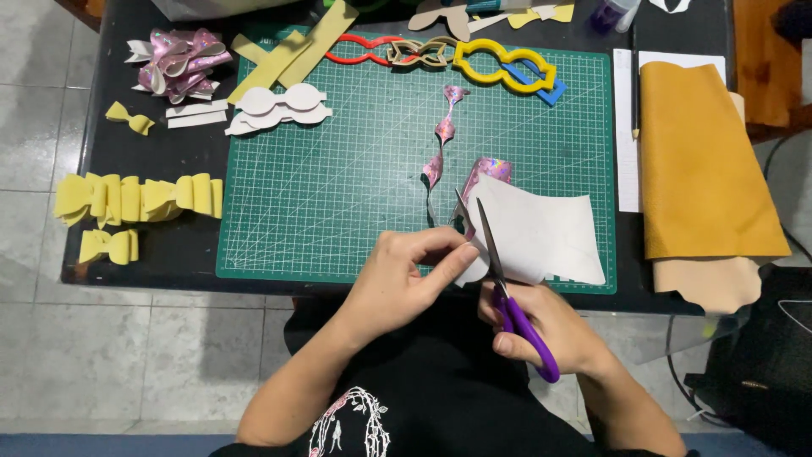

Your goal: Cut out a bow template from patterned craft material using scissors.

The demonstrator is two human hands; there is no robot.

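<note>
— What have you got in each hand?

— From the head view: my left hand (406, 275) pinches the near edge of the white-backed sheet (541, 233), fingers closed on it, just over the front edge of the green cutting mat (338, 203). My right hand (541, 326) has its grip shut round the purple handles of the scissors (499, 279), blades parted and biting into the sheet beside my left fingertips.

— Where does the sheet sit?

— Held up at the mat's near right corner; its shiny pink face curls over at the far edge. A wavy pink strip (441, 135) hangs from the cut towards the middle of the mat.

— How do you keep the cut clean?

— I judge it best to turn the sheet into the blades, not the scissors, and to keep my left thumb clear (it sits very close to the edge).

— Anything else around?

— Yellow bows (135, 199) on the left of the worktop (169, 254), plastic bow templates (503, 63) at the far edge, mustard fabric (702, 161) on the right.
</note>
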